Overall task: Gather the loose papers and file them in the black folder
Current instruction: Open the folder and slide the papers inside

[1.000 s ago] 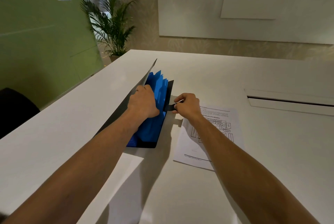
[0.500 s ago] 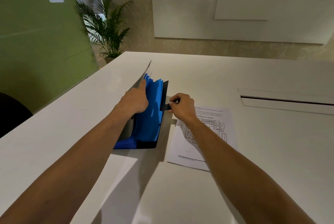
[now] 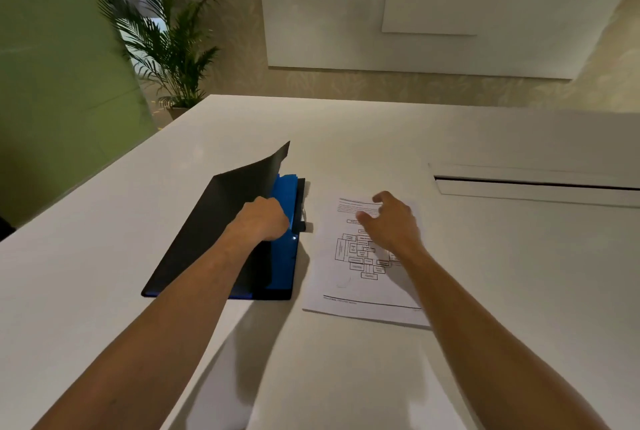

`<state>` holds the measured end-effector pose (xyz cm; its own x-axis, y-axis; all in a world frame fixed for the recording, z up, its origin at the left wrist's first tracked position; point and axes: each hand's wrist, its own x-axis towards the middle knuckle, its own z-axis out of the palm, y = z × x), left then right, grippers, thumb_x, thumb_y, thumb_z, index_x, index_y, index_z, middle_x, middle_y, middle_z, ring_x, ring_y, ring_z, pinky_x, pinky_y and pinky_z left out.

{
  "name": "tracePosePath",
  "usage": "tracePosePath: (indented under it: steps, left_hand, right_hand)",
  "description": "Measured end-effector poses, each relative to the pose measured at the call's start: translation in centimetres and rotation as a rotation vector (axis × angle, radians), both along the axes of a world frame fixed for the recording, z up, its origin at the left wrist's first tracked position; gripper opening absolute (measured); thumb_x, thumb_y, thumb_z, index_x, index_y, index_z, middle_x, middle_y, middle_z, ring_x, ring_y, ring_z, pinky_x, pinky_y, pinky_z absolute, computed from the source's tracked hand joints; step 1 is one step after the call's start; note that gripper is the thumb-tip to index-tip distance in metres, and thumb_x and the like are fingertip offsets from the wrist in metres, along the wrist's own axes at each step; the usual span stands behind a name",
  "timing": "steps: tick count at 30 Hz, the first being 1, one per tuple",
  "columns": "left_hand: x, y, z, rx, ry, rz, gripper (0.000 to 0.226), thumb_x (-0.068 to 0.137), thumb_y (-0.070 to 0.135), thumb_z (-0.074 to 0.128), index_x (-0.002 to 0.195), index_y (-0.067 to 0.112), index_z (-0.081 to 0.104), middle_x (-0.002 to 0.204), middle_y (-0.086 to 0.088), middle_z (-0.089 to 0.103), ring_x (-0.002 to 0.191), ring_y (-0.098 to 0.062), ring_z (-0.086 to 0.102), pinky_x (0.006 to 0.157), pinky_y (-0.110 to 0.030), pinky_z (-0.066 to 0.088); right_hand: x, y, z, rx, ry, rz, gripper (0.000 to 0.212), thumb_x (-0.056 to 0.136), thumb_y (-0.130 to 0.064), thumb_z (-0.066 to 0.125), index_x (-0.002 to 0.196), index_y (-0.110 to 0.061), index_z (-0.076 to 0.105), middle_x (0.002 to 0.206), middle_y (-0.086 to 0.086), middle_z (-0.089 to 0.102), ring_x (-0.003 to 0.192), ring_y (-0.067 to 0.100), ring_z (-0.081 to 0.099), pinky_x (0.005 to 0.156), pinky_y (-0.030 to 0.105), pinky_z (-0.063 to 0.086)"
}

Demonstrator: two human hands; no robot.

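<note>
The black folder (image 3: 207, 225) lies on the white table (image 3: 502, 291), its front cover lowered over blue inner dividers (image 3: 285, 194). My left hand (image 3: 265, 221) rests at the cover's right edge, fingers tucked between the cover and the dividers. A small stack of printed papers (image 3: 349, 291) with a block diagram lies just right of the folder. My right hand (image 3: 389, 221) hovers over the papers' upper half, fingers spread and holding nothing. A short black strap (image 3: 300, 225) sticks out from the folder's right edge.
A long cable slot (image 3: 533, 183) is cut into the table at the right. A potted palm (image 3: 166, 38) stands beyond the far left corner beside a green partition (image 3: 52, 83). A white board hangs on the far wall.
The right hand let go of the folder's strap and moved right over the papers. The left hand lowered the black cover down over the blue dividers.
</note>
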<state>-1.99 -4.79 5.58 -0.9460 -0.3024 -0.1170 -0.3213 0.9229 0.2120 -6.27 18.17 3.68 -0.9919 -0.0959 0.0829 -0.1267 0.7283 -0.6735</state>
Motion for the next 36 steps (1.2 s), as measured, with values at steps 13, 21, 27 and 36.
tracePosePath:
  steps: [13,21,27,36]
  left_hand:
    - [-0.4,1.6,-1.9,-0.095,-0.111,-0.066,0.081,0.045,0.086,0.067,0.077,0.015,0.045,0.072,0.001,0.055,0.060,-0.012,0.053,0.048,-0.024,0.034]
    - [-0.3,1.9,-1.9,-0.144,-0.116,-0.069,0.085,0.051,0.080,0.071,0.097,0.012,0.049,0.076,0.000,0.054,0.070,-0.015,0.057,0.068,-0.030,0.047]
    - [-0.4,2.0,-1.7,-0.168,-0.130,-0.105,0.080,0.055,0.080,0.069,0.094,0.013,0.051,0.076,0.000,0.054,0.075,-0.017,0.060,0.071,-0.030,0.048]
    - [-0.2,1.9,-1.6,-0.123,-0.115,-0.079,0.083,0.054,0.079,0.071,0.097,0.012,0.048,0.077,0.000,0.053,0.071,-0.015,0.057,0.068,-0.029,0.046]
  right_hand:
    - [1.3,6.3,-1.6,0.331,-0.142,-0.248,0.049,0.085,-0.055,0.065,0.102,-0.010,0.058,0.107,0.014,0.066,0.101,0.037,0.061,0.073,0.036,0.038]
    - [0.7,5.5,-0.9,0.188,-0.236,-0.275,0.047,0.084,-0.057,0.064,0.083,-0.012,0.052,0.086,0.007,0.055,0.089,0.034,0.059,0.077,0.038,0.048]
    - [-0.2,7.0,-0.9,-0.082,-0.389,-0.301,0.040,0.082,-0.039,0.066,0.097,-0.002,0.066,0.090,0.012,0.070,0.079,0.031,0.067,0.067,0.031,0.051]
    - [0.7,5.5,-1.3,-0.109,-0.368,-0.159,0.043,0.086,-0.013,0.050,0.127,-0.004,0.037,0.110,0.014,0.058,0.095,0.032,0.060,0.069,0.033,0.044]
